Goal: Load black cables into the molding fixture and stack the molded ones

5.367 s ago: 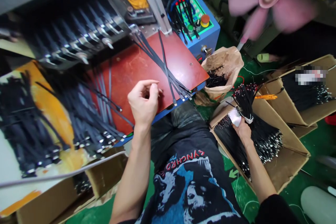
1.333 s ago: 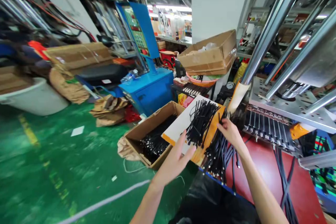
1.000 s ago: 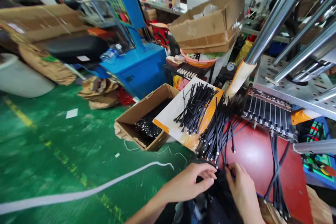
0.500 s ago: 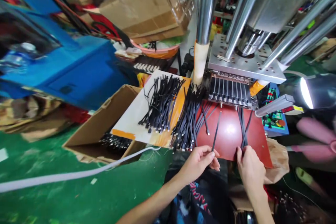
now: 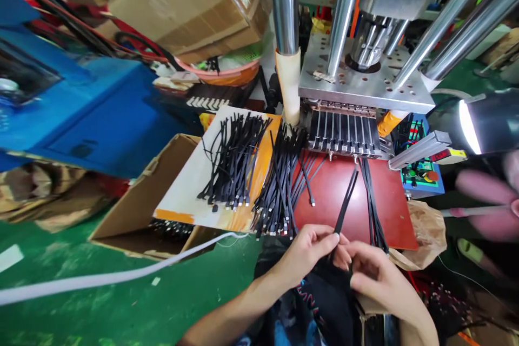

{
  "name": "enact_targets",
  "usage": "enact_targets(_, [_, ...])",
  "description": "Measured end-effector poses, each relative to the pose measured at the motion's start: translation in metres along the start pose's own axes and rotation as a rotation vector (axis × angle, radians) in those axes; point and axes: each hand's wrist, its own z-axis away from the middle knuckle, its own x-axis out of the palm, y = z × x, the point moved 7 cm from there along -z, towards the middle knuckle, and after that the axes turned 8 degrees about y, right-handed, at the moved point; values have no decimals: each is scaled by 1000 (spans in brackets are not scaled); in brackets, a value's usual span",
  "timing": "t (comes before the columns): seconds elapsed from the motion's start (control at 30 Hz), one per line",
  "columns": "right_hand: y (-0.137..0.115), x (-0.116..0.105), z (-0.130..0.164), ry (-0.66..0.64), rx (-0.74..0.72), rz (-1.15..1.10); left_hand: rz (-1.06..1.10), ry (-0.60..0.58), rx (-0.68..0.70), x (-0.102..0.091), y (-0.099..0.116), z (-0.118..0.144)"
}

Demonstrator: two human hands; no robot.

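Observation:
My left hand point(image 5: 314, 254) is closed, pinching a couple of short black cables point(image 5: 347, 200) that point up and away over the red board point(image 5: 324, 184). Just to its right, near its fingertips, is my right hand point(image 5: 379, 275). Its fingers are bent, with a gap between thumb and forefinger, and nothing shows in them. A few loose cables point(image 5: 370, 200) lie on the board's right side, beyond my right hand. On the left, a thick pile of cables point(image 5: 279, 189) with metal-tipped ends overlaps the board's edge. The lower ends of the held cables are hidden by my fingers.
Behind the board stands a press with a steel plate point(image 5: 365, 86) above a slotted fixture point(image 5: 344, 132) loaded with cables. A white-and-orange board point(image 5: 182, 194) carries more cables. Left below is a cardboard box point(image 5: 117, 221); at right are a lamp point(image 5: 486, 124) and button panel point(image 5: 421, 173).
My right hand has let go of the cables on the right and moved left beside my left hand. My left hand now holds more than the single cable it had. The view has shifted.

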Motion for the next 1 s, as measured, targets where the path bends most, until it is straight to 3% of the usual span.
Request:
enact_targets(0.1, [-18,-10,-32,277,-29,-187,-265,-11,-7,-5,-2,16])
enact_targets(0.17, [-30,-6,-45,397,-82,-176,-407,35,31,-12,9,18])
enact_targets(0.3, [-45,17,-48,377,-243,-18,-591,166,366,-18,77,9])
enact_targets(0.37, [-48,23,-44,353,-301,46,-640,108,503,-11,110,3])
enact_targets(0.47, [-53,28,-39,295,-358,84,-693,0,577,-1,135,-3])
enact_targets(0.73, [-60,11,-37,394,-520,111,-691,-2,591,-4,146,-1])
enact_targets(0.87, [-69,6,-45,478,-547,91,-687,-24,590,-7,152,-4])
enact_targets(1.0, [-76,5,-51,474,-556,88,-706,2,616,-11,159,-7])
